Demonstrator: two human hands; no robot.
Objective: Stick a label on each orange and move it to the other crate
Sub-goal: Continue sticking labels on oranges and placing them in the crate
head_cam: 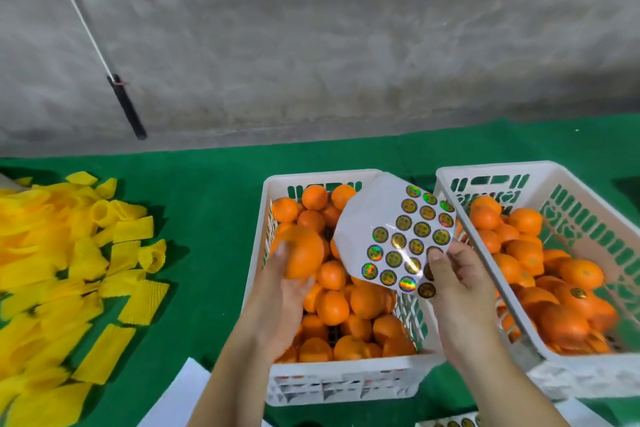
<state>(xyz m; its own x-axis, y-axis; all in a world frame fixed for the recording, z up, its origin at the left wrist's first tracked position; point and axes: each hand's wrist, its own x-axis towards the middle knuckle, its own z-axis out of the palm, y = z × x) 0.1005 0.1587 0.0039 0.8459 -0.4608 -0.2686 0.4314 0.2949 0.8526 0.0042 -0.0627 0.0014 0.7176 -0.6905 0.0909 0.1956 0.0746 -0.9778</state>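
My left hand (282,288) grips one orange (304,251) above the left white crate (346,380), which is full of oranges (332,305). My right hand (453,279) holds a white sheet of round holographic labels (398,236) between the two crates, thumb pressed on its lower right part. The right white crate (491,170) holds several oranges, and one orange (576,296) there shows a label on top.
A heap of yellow foam fruit sleeves (65,260) covers the green mat (207,218) on the left. White paper (176,399) lies at the bottom edge, and another label sheet (450,422) peeks in at bottom right. A grey concrete wall stands behind, with a black-handled pole (126,107).
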